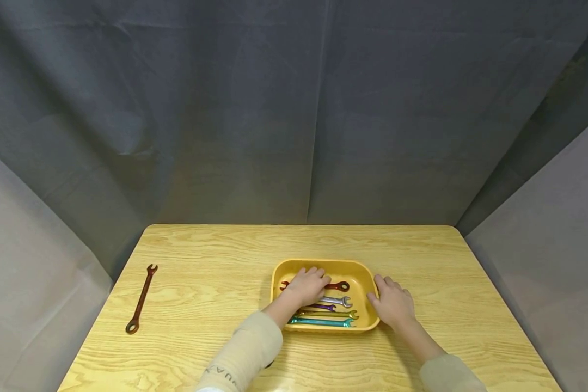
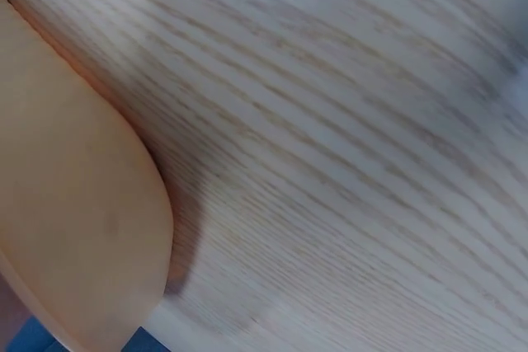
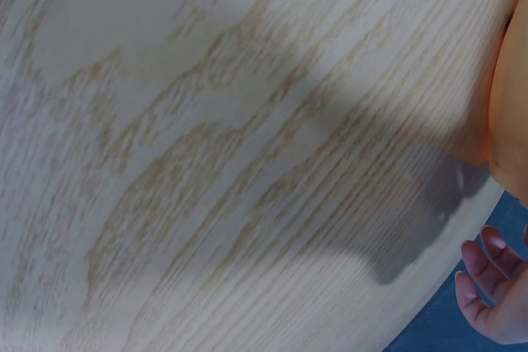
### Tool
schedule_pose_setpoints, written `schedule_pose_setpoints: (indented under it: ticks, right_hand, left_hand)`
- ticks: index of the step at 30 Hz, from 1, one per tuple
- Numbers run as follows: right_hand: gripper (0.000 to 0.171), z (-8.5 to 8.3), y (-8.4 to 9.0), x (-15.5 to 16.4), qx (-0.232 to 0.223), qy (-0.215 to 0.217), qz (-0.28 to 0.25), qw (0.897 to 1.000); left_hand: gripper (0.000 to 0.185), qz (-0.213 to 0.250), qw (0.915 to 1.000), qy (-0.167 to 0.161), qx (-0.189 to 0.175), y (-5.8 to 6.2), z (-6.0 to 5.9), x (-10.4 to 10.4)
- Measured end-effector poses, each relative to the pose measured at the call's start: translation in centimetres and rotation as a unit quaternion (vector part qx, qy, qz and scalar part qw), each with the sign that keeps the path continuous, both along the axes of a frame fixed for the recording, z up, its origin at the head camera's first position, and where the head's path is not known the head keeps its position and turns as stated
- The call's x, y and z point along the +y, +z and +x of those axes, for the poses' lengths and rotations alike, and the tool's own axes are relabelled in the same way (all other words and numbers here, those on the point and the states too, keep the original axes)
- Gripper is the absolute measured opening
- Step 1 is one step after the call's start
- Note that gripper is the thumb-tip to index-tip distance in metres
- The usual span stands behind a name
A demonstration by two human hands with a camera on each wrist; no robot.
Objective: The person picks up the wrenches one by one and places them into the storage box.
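Here left hand [image 1: 307,287] is laid, fingers relaxed, over red wrench [image 1: 340,286] lying parallel to counter's [image 1: 215,261] near edge in yellow tray [image 1: 323,265]; right hand [image 1: 393,304] is pressed flat against tray's right rim.

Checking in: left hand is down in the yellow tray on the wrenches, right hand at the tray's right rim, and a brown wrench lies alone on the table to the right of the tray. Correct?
Not quite. The lone brown wrench lies left of the yellow tray, near the table's left edge; the head view shows it. The left hand is in the tray on the wrenches, and the right hand is at its right rim.
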State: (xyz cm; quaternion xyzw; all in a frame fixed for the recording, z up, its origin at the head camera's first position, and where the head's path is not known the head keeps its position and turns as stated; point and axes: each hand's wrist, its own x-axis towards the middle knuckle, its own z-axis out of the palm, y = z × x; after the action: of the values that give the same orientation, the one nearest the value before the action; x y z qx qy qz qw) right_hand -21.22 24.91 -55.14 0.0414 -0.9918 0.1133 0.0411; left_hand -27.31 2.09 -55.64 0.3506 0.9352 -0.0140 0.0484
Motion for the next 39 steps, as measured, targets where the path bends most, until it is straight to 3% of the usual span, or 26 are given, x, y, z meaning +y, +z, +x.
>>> schedule_pose_setpoints:
  ticks: [14, 24, 39]
  right_hand:
    - [0.039, 0.0, 0.2, 0.0, -0.008, -0.001, 0.005, 1.000]
    - [0.043, 0.1, 0.1, 0.1, -0.002, -0.001, 0.002, 1.000]
    - [0.041, 0.1, 0.3, 0.1, 0.001, 0.004, 0.007, 1.000]
  left_hand:
    - [0.029, 0.023, 0.9964, -0.027, 0.077, 1.0, 0.7, -1.5]
    - [0.033, 0.045, 0.9953, -0.020, 0.083, 2.8, 1.3, -3.0]
    - [0.036, 0.069, 0.9910, 0.005, 0.115, 4.0, 1.2, -5.6]
